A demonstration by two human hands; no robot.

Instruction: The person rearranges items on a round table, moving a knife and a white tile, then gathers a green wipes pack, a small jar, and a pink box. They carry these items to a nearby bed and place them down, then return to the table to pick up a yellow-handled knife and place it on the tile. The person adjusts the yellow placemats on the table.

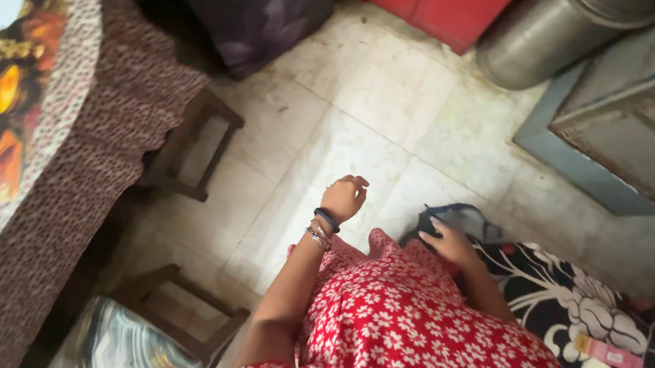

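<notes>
Overhead, note the steel drum (562, 9) with its lid on, contents hidden. Your left hand (343, 199) hangs over the floor (383, 95), fingers loosely curled, empty. Your right hand (448, 243) grips the dark cloth (463, 218) beside your dress.

Black floral cloth (570, 296) under right fingers (432, 234).
</notes>
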